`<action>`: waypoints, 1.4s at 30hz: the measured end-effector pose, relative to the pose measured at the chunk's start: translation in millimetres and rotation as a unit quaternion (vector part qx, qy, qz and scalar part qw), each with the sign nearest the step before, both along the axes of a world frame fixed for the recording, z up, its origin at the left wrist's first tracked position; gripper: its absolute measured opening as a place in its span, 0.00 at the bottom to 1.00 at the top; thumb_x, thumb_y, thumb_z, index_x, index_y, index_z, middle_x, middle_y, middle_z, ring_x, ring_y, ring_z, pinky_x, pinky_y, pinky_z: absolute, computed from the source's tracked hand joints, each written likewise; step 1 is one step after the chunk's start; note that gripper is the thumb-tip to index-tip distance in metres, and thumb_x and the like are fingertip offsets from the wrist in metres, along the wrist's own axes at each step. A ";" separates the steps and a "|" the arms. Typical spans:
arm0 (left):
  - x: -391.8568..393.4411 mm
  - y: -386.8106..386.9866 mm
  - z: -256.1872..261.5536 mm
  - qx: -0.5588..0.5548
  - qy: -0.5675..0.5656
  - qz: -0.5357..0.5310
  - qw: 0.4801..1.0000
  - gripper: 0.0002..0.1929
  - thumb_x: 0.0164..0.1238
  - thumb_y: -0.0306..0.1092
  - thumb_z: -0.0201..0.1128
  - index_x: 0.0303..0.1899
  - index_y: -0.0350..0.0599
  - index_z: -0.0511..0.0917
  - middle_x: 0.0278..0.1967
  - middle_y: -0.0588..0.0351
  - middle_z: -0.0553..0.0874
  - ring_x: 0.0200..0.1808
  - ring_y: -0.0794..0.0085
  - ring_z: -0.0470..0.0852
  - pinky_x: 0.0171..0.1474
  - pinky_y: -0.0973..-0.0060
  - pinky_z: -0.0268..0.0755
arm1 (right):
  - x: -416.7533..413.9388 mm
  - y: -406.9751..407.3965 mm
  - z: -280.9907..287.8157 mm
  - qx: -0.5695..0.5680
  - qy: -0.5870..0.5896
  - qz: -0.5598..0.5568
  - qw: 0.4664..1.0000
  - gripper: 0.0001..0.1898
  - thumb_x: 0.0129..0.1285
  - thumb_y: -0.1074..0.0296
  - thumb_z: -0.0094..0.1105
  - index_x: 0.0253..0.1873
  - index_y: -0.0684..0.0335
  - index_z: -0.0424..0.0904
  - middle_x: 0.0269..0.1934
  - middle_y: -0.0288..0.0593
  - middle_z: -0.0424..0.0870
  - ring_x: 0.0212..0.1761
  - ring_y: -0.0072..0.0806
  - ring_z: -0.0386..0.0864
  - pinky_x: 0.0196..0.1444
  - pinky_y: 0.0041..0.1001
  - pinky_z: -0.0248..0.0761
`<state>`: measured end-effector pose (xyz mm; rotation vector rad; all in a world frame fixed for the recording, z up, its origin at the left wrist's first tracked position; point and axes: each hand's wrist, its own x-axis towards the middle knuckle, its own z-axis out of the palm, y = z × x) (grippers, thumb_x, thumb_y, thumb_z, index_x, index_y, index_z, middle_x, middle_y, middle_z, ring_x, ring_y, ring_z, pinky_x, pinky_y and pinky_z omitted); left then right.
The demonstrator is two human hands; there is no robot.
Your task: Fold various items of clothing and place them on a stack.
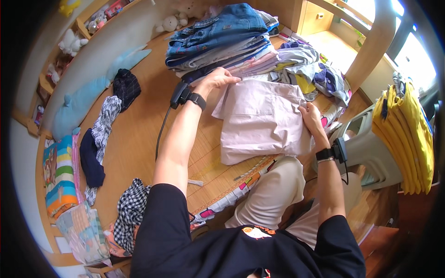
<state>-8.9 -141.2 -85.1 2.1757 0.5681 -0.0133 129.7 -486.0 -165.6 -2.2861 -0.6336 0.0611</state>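
Observation:
A pale pink garment [257, 121] with a stitched pocket lies partly folded on the bamboo mat [146, 125] in front of me. My left hand [220, 79] pinches its far left corner between thumb and fingers. On the right side, my right hand [310, 114] grips the garment's edge, the fingers partly hidden by the cloth. Just beyond my left hand rises a tall stack of folded clothes [222, 52], topped by blue denim [226, 24]. The near edge of the pink garment reaches the bed's edge by my knee.
Loose grey, purple and yellow clothes [299, 62] lie right of the stack. Several yellow garments [403, 139] drape over a grey plastic stool [372, 156]. Along the left are dark and patterned clothes [107, 121], a checked cloth [130, 212] and a blue plush toy [83, 100]. A wooden post [373, 45] stands at right.

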 end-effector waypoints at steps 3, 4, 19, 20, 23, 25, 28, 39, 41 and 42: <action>-5.6 -1.6 5.2 0.015 0.005 0.004 1.000 0.15 0.52 0.47 0.74 0.29 0.46 0.82 0.24 0.64 0.80 0.27 0.78 0.73 0.30 0.77 0.63 | 0.1 -0.8 -5.8 0.023 -0.045 -0.002 0.999 0.17 0.59 0.59 0.63 0.39 0.70 0.76 0.33 0.58 0.80 0.36 0.47 0.79 0.42 0.38 0.70; -8.5 -0.7 6.3 0.015 0.006 0.007 1.000 0.15 0.52 0.47 0.74 0.29 0.46 0.82 0.24 0.64 0.80 0.27 0.78 0.73 0.30 0.77 0.63 | -0.2 0.7 -5.6 0.024 -0.043 0.001 0.999 0.17 0.59 0.59 0.63 0.39 0.70 0.76 0.33 0.58 0.80 0.36 0.47 0.79 0.42 0.38 0.70; -0.3 -64.8 -21.5 0.368 -0.193 0.134 0.900 0.07 0.56 0.23 0.57 0.36 0.45 0.75 0.32 0.41 0.80 0.37 0.46 0.81 0.40 0.55 0.72 | -17.0 10.7 -1.2 0.013 -0.025 -0.014 1.000 0.17 0.62 0.59 0.59 0.46 0.67 0.74 0.39 0.62 0.81 0.45 0.57 0.78 0.49 0.44 0.69; 2.4 -58.7 -22.8 0.332 -0.190 0.107 0.918 0.06 0.58 0.25 0.58 0.38 0.44 0.76 0.31 0.42 0.81 0.34 0.49 0.82 0.38 0.59 0.75 | -20.5 14.4 0.4 0.014 -0.023 -0.012 1.000 0.16 0.62 0.60 0.59 0.46 0.68 0.74 0.39 0.63 0.81 0.45 0.57 0.78 0.49 0.45 0.69; 11.2 -67.5 -5.5 0.005 -0.174 0.032 0.984 0.06 0.63 0.28 0.59 0.40 0.40 0.77 0.31 0.46 0.82 0.31 0.60 0.84 0.35 0.68 0.78 | -14.3 7.9 -1.6 -0.007 -0.021 -0.032 0.999 0.16 0.62 0.59 0.60 0.46 0.67 0.74 0.39 0.62 0.81 0.45 0.56 0.79 0.49 0.44 0.69; 6.7 -69.9 5.3 -0.280 -0.138 -0.008 0.950 0.07 0.65 0.29 0.58 0.41 0.37 0.78 0.31 0.49 0.82 0.29 0.66 0.84 0.33 0.74 0.80 | -12.5 4.6 -1.8 -0.002 -0.027 -0.036 0.999 0.16 0.61 0.60 0.61 0.45 0.68 0.75 0.39 0.61 0.82 0.44 0.54 0.79 0.48 0.41 0.70; -15.3 -50.2 9.5 -0.093 -0.365 0.162 0.912 0.08 0.68 0.26 0.53 0.43 0.35 0.78 0.33 0.53 0.83 0.29 0.75 0.83 0.32 0.81 0.79 | -14.5 7.1 1.1 0.031 -0.033 -0.027 0.999 0.15 0.61 0.60 0.62 0.43 0.68 0.76 0.38 0.59 0.82 0.42 0.51 0.80 0.47 0.38 0.71; -44.2 -129.1 -33.7 0.457 -0.219 -0.093 0.857 0.40 0.69 0.60 0.49 0.69 0.33 0.56 0.70 0.33 0.54 0.73 0.36 0.46 0.73 0.48 0.35 | -65.4 42.3 73.6 -0.021 -0.365 0.015 0.931 0.28 0.56 0.58 0.66 0.61 0.59 0.70 0.65 0.50 0.67 0.65 0.45 0.67 0.63 0.40 0.62; -35.1 -139.6 -50.0 0.455 -0.181 -0.085 0.868 0.41 0.68 0.62 0.47 0.69 0.34 0.57 0.71 0.34 0.53 0.73 0.35 0.45 0.73 0.46 0.34 | -72.8 55.9 62.0 -0.062 -0.326 0.099 0.938 0.30 0.60 0.51 0.61 0.66 0.53 0.68 0.70 0.48 0.60 0.73 0.44 0.56 0.71 0.46 0.48; -33.0 -136.2 -63.0 0.452 -0.137 -0.075 0.878 0.42 0.68 0.65 0.46 0.69 0.35 0.57 0.71 0.35 0.53 0.72 0.34 0.44 0.72 0.43 0.32 | -73.4 57.5 45.4 -0.107 -0.310 0.109 0.938 0.31 0.61 0.47 0.58 0.67 0.51 0.67 0.71 0.47 0.58 0.74 0.44 0.54 0.71 0.49 0.45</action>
